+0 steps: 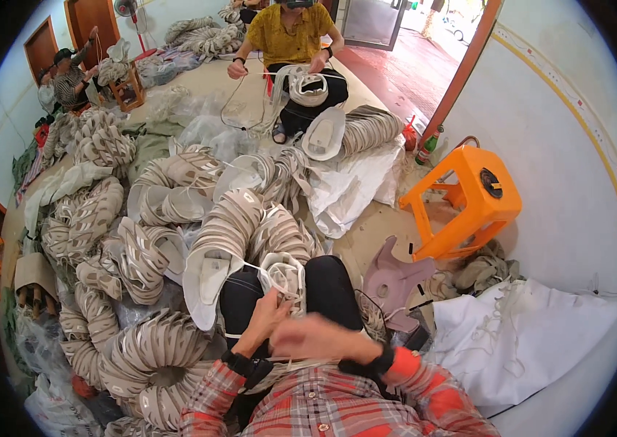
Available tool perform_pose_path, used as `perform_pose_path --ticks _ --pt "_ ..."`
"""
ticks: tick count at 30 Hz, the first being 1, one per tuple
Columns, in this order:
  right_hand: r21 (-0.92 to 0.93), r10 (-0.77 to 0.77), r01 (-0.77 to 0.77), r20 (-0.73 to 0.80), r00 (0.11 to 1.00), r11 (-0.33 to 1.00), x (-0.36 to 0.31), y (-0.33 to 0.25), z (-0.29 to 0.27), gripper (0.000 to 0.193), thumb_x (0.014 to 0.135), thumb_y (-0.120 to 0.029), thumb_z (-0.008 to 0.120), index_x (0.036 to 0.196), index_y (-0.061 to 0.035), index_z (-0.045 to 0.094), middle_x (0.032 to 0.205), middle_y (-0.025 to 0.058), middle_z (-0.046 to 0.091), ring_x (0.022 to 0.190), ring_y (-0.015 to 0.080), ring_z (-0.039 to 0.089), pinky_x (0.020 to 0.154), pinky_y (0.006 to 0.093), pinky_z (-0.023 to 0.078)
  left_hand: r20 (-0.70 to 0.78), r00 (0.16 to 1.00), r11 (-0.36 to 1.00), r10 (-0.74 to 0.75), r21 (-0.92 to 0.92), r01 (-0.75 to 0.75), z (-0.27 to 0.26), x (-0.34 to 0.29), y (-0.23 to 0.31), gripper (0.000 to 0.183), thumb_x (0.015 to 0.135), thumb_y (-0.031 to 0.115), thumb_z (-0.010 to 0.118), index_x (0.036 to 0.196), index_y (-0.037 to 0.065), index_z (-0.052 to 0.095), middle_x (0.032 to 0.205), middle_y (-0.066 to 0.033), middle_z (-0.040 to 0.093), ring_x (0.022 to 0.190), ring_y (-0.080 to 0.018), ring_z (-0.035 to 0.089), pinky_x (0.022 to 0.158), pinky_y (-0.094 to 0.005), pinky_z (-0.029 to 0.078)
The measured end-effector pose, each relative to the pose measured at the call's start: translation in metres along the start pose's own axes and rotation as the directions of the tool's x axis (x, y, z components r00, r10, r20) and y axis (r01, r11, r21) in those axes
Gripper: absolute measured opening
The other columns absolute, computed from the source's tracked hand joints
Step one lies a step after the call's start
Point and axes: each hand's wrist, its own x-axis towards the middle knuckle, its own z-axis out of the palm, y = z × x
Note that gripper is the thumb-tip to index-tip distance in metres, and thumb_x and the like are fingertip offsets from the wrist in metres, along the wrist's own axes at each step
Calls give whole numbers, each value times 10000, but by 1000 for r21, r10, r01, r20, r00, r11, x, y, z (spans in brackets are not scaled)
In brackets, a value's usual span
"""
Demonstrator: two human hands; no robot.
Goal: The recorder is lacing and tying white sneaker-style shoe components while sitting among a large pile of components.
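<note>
Two hands meet in the lower middle of the frame: the left hand [267, 317] pinches the near edge of a pale shoe upper [273, 269] set between the dark-trousered knees, while the right hand [315, 336] is blurred beside it, its grip impossible to tell. Stacked beige uppers [133, 355] crowd the left; an orange stool [467, 173] stands at right.

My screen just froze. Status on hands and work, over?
Left hand at cream, cup-shaped shoe upper, grip unclear. Right hand blurred, beside left. Curved stack of nested beige shoe uppers close on the workpiece's left.
</note>
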Motion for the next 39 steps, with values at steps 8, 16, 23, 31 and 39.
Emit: perform_pose_path --ticks 8,16,23,31,39 --pt "-404 -1 -164 -378 926 900 16 102 -26 286 743 -91 649 1003 -49 537 894 109 436 747 223 523 666 329 442 -68 990 957 124 -255 -138 6 4 -35 184 863 104 498 1014 0 480 741 -93 602 480 -132 572 370 -242 433" --pt "136 286 -293 69 956 947 -2 77 -53 172 807 -209 632 826 -38 625 782 56 553 578 126 532 522 249 430 -132 990 986 52 167 -30 -35 -17 -36 139 831 180 565 893 57 579 660 -98 622 572 -202 613 514 -329 465" --pt "-152 602 -609 -93 793 779 0 83 -56 287 843 -226 532 725 17 627 602 63 601 502 124 584 414 283 444 -378 889 735 260 674 71 -133 -70 -26 185 805 276 574 804 107 649 682 -146 612 663 -342 602 576 -424 454" --pt "-571 54 -296 -401 914 766 40 107 -20 202 765 -184 591 779 11 543 676 193 591 658 369 590 609 444 462 -587 735 656 340 708 263 -220 -149 -88 162 813 222 569 810 73 632 714 -141 611 671 -350 579 595 -405 442" --pt "-332 2 -230 -565 825 915 35 111 -21 148 792 -68 583 885 12 500 714 168 584 636 278 617 566 343 471 -716 545 687 436 656 312 -220 -167 -126 143 825 191 579 856 67 643 653 -85 601 594 -252 550 545 -366 414"
